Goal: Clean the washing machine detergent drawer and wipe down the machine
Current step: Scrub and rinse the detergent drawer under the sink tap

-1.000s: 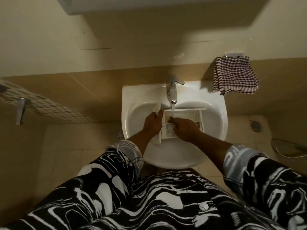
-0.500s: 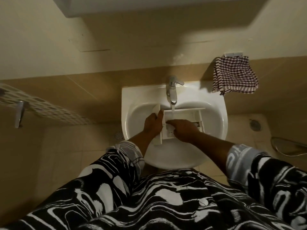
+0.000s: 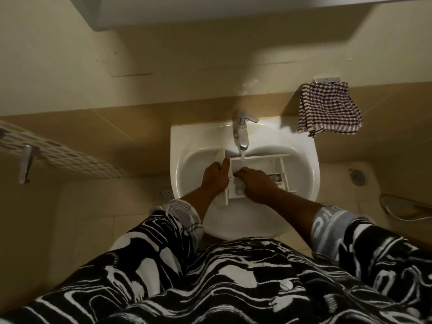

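A white detergent drawer lies across the basin of a white sink. My left hand grips the drawer's front panel at its left end. My right hand rests inside the drawer's left compartments, fingers bent down onto the plastic; whether it holds anything is hidden. A thin stream of water runs from the chrome tap into the drawer beside my right fingertips. The washing machine is out of view.
A checked cloth hangs from a wall hook right of the sink. A perforated white shelf with a metal bracket sticks out at the left. Floor drains and a hose lie on the tiled floor.
My right hand has slid a little to the left inside the drawer, towards the water stream. My left hand keeps its hold on the front panel.
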